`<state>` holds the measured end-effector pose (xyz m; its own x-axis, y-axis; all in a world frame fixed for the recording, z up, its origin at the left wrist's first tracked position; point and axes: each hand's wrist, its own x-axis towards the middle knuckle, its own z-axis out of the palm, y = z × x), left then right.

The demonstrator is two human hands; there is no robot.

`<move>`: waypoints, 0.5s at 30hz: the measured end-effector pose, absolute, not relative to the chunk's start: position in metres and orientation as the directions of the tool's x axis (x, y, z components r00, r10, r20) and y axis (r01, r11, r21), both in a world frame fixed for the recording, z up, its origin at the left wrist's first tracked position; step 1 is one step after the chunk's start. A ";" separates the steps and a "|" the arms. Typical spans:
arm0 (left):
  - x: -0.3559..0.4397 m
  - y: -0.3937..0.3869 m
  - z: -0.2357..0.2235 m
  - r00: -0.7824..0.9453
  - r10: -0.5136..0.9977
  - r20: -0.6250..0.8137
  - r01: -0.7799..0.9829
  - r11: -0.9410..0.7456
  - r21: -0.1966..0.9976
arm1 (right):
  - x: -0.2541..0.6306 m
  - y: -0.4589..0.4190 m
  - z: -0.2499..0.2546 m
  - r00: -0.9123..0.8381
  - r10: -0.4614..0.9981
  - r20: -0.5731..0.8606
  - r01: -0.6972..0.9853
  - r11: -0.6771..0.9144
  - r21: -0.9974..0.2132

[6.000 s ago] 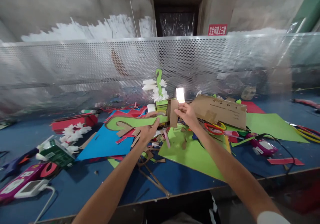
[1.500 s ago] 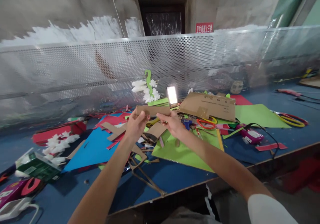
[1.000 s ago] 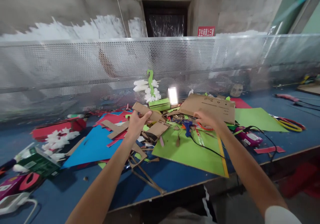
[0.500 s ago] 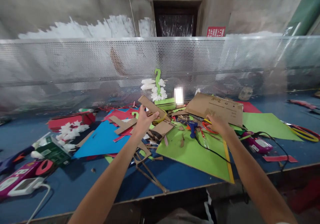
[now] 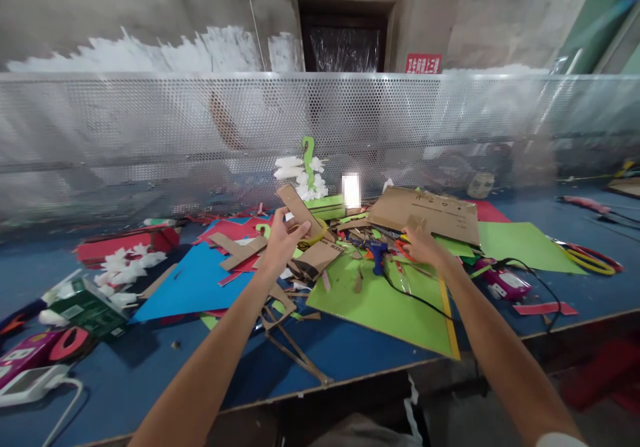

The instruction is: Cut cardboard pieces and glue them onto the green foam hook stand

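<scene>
My left hand (image 5: 284,237) pinches a folded strip of brown cardboard (image 5: 296,202) above the scrap pile. Close under it lies a yellow ring-shaped handle (image 5: 315,235), partly covered. My right hand (image 5: 421,244) is closed at the red and yellow handles of a pair of scissors (image 5: 406,250), whose blades are lost among the scraps. Left of that hand, a blue glue gun (image 5: 379,258) rests on a green sheet (image 5: 370,307), its black cord trailing right. A large cardboard piece (image 5: 425,212) stands tilted just behind my right hand.
A blue sheet (image 5: 195,287) and crossed cardboard strips (image 5: 240,252) lie left. Behind the pile stands a green model with white paper flowers (image 5: 310,184). A green box (image 5: 90,306) sits far left, more scissors (image 5: 590,259) far right. A perforated metal panel (image 5: 200,127) borders the table.
The view has shifted slightly, so everything sits a little further left. The left hand still holds the cardboard strip; the right hand stays at the scissors' handles.
</scene>
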<state>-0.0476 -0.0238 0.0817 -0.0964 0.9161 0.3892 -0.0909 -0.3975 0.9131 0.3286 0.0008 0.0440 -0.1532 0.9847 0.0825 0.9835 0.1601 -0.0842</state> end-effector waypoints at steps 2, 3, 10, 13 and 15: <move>-0.047 -0.023 0.083 -0.092 0.916 0.390 -0.090 -0.397 0.913 | 0.331 0.000 0.053 -0.149 0.984 0.094 0.964 0.166 -0.206; -0.046 -0.023 0.084 -0.085 0.918 0.388 -0.090 -0.395 0.914 | 0.332 -0.002 0.059 -0.149 0.983 0.110 0.943 0.174 -0.282; -0.029 -0.010 0.097 -0.075 0.934 0.350 -0.172 -0.358 0.918 | 0.321 -0.014 0.083 -0.243 0.964 0.110 0.499 0.222 -0.838; -0.016 -0.001 0.102 -0.071 0.936 0.344 -0.240 -0.351 0.905 | 0.302 -0.017 0.081 -0.369 0.914 0.168 0.365 0.308 -0.878; -0.008 0.005 0.105 -0.094 0.937 0.337 -0.290 -0.349 0.891 | 0.286 -0.019 0.081 -0.444 0.870 0.216 0.324 0.380 -0.866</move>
